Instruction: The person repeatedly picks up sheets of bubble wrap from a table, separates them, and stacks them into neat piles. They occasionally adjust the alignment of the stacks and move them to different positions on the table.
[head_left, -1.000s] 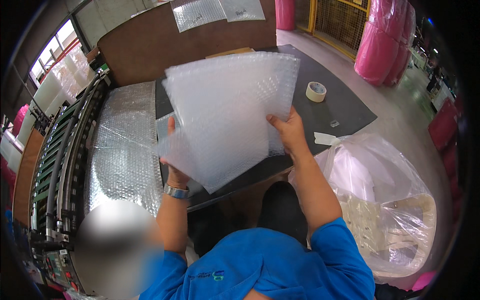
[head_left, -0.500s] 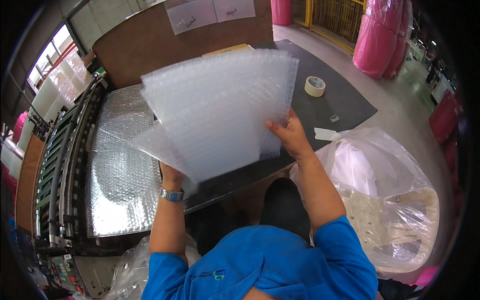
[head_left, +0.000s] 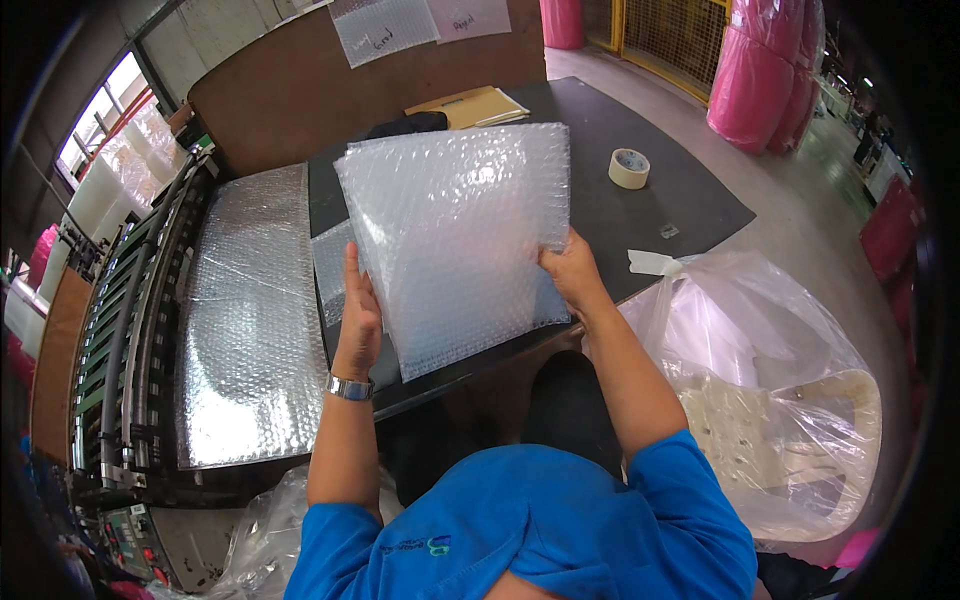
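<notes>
A stack of clear bubble wrap sheets [head_left: 455, 240] is tilted over the dark table in front of me. My right hand [head_left: 572, 268] grips the stack's right edge, thumb on top and fingers hidden underneath. Along the left edge, my left hand [head_left: 360, 315] stands upright with its fingers stretched out, beside or lightly touching the sheets. Another piece of bubble wrap [head_left: 332, 265] lies on the table behind the left hand, partly covered by the stack.
A roll of tape [head_left: 628, 170] sits on the dark tabletop [head_left: 660, 200] at right. Beyond the stack are yellow envelopes [head_left: 470, 106]. A machine with rollers [head_left: 130, 330] feeds bubble wrap [head_left: 250, 330] at left. A clear plastic bag [head_left: 760, 400] stands low at right.
The fanned sheets have come together into a more even stack, lower and nearer the table. My left hand has gone from holding the lower left corner to lying flat along the left edge.
</notes>
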